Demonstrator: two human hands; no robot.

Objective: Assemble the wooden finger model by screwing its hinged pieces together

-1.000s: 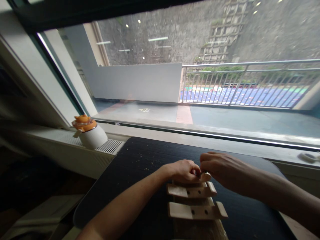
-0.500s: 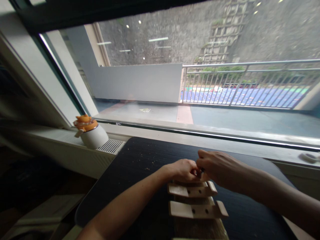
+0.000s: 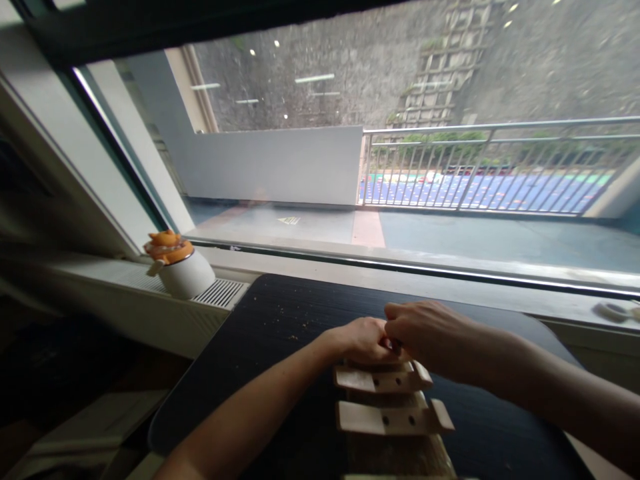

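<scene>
A long wooden piece [image 3: 400, 457] lies on the black table, pointing away from me. Pale wooden crosspieces [image 3: 357, 420] sit across it, each with two dark holes and a raised right end. At its far end my left hand [image 3: 367, 340] is closed, resting over the wood, its fingers curled around something that stays hidden. My right hand [image 3: 413, 327] is closed in a pinch right against the left one. Whatever its fingertips grip is too small or covered to make out.
Small light crumbs [image 3: 293, 337] are scattered on the black table [image 3: 240, 373]. A white container with an orange lid [image 3: 185, 273] stands on the sill at left, beside a vent grille [image 3: 220, 293]. A large window spans the far side. A roundish whitish object [image 3: 611, 311] lies on the right sill.
My right hand has shifted slightly left, with its wrist turned a little over the left hand. The left hand and the wooden piece stay nearly in place.
</scene>
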